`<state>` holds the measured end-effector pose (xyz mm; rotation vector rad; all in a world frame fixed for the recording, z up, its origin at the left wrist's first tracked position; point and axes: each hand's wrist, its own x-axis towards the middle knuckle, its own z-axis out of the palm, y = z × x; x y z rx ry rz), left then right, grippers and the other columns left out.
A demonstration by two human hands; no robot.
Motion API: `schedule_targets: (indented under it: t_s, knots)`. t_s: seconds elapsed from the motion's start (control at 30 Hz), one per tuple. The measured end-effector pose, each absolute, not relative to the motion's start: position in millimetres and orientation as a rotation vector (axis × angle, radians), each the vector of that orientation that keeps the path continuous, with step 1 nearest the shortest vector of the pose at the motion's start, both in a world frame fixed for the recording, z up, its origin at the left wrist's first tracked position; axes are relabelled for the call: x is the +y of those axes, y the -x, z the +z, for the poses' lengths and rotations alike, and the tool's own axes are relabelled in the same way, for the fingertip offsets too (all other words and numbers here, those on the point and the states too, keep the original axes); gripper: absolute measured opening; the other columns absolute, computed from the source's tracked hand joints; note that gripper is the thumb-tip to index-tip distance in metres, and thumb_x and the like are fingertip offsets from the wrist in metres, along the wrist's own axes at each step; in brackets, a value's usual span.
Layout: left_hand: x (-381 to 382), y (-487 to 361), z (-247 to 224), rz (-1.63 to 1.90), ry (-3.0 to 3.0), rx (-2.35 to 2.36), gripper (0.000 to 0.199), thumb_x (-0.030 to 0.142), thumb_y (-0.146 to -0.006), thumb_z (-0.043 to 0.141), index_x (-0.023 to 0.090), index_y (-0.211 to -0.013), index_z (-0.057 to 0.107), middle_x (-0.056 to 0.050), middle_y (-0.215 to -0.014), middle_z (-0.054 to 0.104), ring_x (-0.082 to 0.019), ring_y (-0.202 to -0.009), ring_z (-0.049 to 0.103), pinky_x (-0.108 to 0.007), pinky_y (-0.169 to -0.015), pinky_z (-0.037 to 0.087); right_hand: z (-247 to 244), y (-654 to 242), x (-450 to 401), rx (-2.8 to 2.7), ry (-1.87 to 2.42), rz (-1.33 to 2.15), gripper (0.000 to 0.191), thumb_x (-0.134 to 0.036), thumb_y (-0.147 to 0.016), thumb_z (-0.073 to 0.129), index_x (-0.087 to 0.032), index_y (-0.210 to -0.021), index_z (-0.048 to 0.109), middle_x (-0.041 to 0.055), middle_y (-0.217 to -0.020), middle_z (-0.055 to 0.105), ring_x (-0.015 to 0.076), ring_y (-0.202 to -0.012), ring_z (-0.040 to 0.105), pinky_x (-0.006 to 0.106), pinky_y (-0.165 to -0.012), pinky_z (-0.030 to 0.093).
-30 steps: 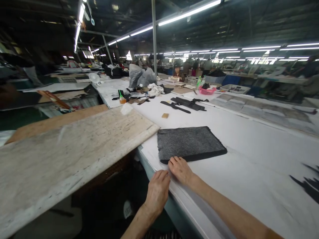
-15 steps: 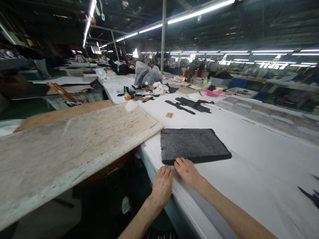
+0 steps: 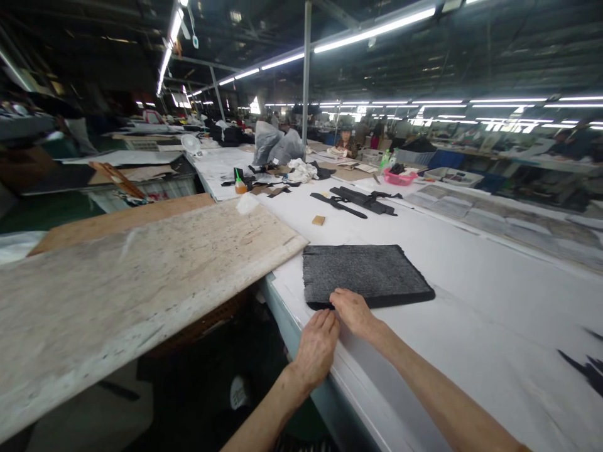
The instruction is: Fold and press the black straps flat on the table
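A stack of dark grey ribbed fabric (image 3: pixel 362 270), with a black near edge, lies flat on the white-covered table near its corner. My right hand (image 3: pixel 354 311) is at that near edge, its curled fingers closed on the fabric toward the left end. Right beside it, my left hand (image 3: pixel 316 345) is closed too, fingers bent and pressed together over the table's front edge. Its fingertips nearly meet the right hand just below the fabric; what they pinch, if anything, is hidden.
A worn, stained board (image 3: pixel 155 270) overlaps the table corner at left. Beyond the fabric lie a small tan block (image 3: pixel 318 220) and black cut strips (image 3: pixel 360 199). Farther back are an orange glue bottle (image 3: pixel 240 183), grey plastic bags (image 3: pixel 277 144) and a pink basket (image 3: pixel 399 177).
My left hand has moved slightly right, closer to the right hand. The right hand stays at the fabric's near edge. The view has shifted a little.
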<state>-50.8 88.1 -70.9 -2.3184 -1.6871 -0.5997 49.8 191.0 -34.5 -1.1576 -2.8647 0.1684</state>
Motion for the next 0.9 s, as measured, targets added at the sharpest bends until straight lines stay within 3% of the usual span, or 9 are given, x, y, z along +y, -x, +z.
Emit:
schedule_targets:
  t_s: [0.27,0.47,0.67,0.9]
  knots:
    - [100,48,-71,-0.368,2.13,-2.023,0.035,-0.004,-0.076,0.039,0.005,-0.103,0.059,-0.017,-0.106,0.062,-0.027,-0.104,0.057,-0.04,-0.091,0.047,-47,-41,182,-2.558,1.301,0.405,0.02,-0.002,-0.08,0.044,-0.016,-0.079,0.059,0.0079,-0.093,0.061,0.0201,-0.09,0.055,0.028,-0.074,0.041]
    - [98,48,-65,-0.173,2.147,-1.992,0.046,-0.008,-0.073,0.036,0.003,-0.112,0.058,-0.02,-0.119,0.059,-0.028,-0.113,0.054,-0.038,-0.094,0.046,-53,-61,215,-1.999,1.432,0.773,0.016,-0.011,-0.079,0.042,-0.018,-0.071,0.054,0.0025,-0.072,0.059,0.0158,-0.073,0.057,0.029,-0.074,0.046]
    - [100,54,-70,-0.106,2.122,-1.97,0.053,-0.01,-0.075,0.034,0.01,-0.118,0.058,-0.016,-0.124,0.057,-0.027,-0.118,0.052,-0.037,-0.096,0.046,-48,-164,263,-1.289,1.497,0.995,0.007,-0.024,-0.074,0.048,-0.017,-0.073,0.05,-0.001,-0.058,0.055,0.014,-0.06,0.061,0.027,-0.06,0.053]
    - [102,62,-78,-0.182,2.136,-1.918,0.06,-0.012,-0.071,0.031,0.013,-0.117,0.059,-0.015,-0.125,0.057,-0.025,-0.118,0.052,-0.036,-0.097,0.045,-20,-336,275,-0.786,1.517,0.694,0.021,-0.02,-0.062,0.06,-0.019,-0.057,0.04,0.0027,-0.049,0.052,0.016,-0.048,0.057,0.032,-0.052,0.052]
